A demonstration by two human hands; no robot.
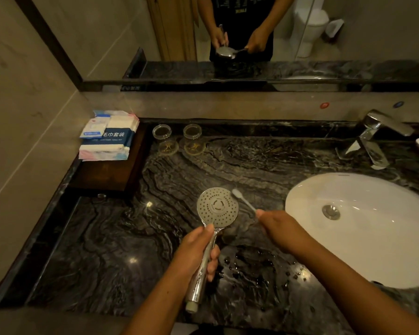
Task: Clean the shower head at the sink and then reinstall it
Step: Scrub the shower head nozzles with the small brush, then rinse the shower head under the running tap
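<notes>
Toothbrush (pixel 243 200) handle half hidden in the pinching right hand (pixel 275 223), bristles just beside the shower head (pixel 217 207) at its 2 o'clock rim, left hand (pixel 198 249) gripping the chrome stem, face up over the wet table (pixel 121 238), sink (pixel 377 240) at 3 o'clock.

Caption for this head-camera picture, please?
Left hand grips a shower head over the counter; right hand holds a toothbrush beside it.
</notes>
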